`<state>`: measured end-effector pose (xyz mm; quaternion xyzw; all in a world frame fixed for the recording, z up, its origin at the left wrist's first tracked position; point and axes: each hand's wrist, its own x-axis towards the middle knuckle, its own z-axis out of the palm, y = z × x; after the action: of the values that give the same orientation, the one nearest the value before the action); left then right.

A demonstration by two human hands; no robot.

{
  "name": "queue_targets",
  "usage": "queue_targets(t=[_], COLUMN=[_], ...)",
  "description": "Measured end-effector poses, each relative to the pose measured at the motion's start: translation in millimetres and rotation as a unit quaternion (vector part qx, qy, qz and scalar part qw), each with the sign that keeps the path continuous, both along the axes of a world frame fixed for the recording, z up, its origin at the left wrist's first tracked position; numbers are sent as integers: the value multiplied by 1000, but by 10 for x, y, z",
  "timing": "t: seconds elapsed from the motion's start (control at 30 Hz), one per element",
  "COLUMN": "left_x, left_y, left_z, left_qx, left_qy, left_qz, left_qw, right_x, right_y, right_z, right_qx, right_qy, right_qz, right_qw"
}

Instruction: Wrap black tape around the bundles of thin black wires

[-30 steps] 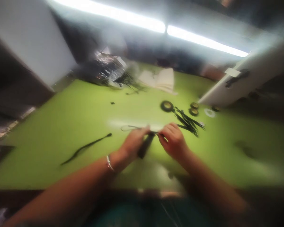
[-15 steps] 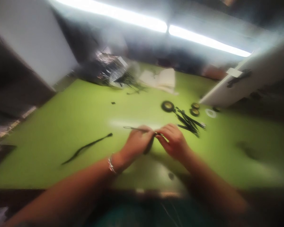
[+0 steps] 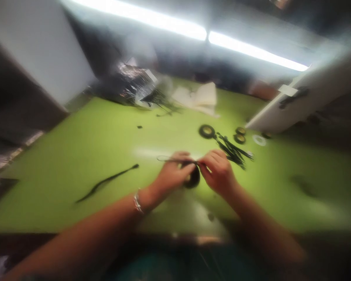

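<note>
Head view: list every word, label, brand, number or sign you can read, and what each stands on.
No text can be read anywhere.
Pale papers at the back: too blurred to tell whether anything is printed.
White patch on the right-hand panel: no legible marks.
Glossy plastic bag: only glare and blur.
Dark roll by the left hand: no readable lettering.
</note>
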<state>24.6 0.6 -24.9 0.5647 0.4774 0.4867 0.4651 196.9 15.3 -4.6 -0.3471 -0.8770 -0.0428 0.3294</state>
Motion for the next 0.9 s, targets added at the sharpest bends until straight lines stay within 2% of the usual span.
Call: queue_targets(t=[0.07, 0.17, 0.23, 0.4, 0.57, 0.63, 0.7, 0.83, 0.9], left_x=[-8, -11, -12, -17, -24, -27, -32, -39, -39], left_y=[3, -8, -20, -32, -29, -37, -50, -64, -61], left_z=[14, 40, 61, 93, 72, 77, 94, 138, 146], left_qx=[1, -48, -73, -29, -112, -120, -116, -90, -70], left_qy=[-2, -45, -57, -21, -96, -117, -133, -151, -153], left_qz=[-31, -80, -83, -94, -183, -207, -200, -124, -109], left_qw=[1000, 995, 992, 995, 972, 964, 964, 976, 980], right_x=[-4, -18, -25, -27, 15, 39, 53, 35, 12], right_y=[-8, -27, -37, -52, -40, -33, -32, -54, -70], right_z=[10, 26, 41, 95, 144, 159, 166, 161, 155], right_qx=[0, 9, 15, 34, 47, 62, 71, 81, 84], right_qy=[6, 5, 11, 21, 30, 24, 12, 10, 9], right_qz=[8, 16, 18, 28, 16, 7, 1, -2, -1], right_qw=[1000, 1000, 1000, 999, 998, 998, 997, 997, 996])
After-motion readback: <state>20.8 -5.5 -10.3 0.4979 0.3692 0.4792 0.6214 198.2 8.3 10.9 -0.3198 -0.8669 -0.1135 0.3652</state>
